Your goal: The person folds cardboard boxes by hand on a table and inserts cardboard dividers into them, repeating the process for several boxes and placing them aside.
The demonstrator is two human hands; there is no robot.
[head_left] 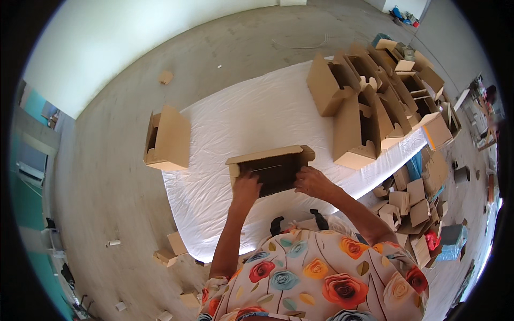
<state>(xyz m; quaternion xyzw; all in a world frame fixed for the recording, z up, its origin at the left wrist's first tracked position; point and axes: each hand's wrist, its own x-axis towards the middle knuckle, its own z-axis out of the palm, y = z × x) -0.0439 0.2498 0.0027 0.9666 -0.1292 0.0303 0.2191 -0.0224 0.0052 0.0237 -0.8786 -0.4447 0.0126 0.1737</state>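
Note:
Directly before me, an open brown cardboard box [276,174] rests near the front edge of a table covered with a white cloth [251,115]. Its opening faces up toward me, showing a dark inside, and a long flap runs along the far side. My left hand [247,186] is closed at the box's left end, with fingertips reaching inside the opening. At the right end, my right hand [314,182] grips the near corner with bent fingers. The fingertips of both hands are partly hidden. A single open box [174,139] stands at the table's left edge.
Several open cardboard boxes [350,128] crowd the table's right end. Beyond the right edge, loose cardboard pieces [417,211] are heaped on the floor near a grey bucket [461,174]. Scraps of cardboard [166,77] lie on the concrete floor to the left.

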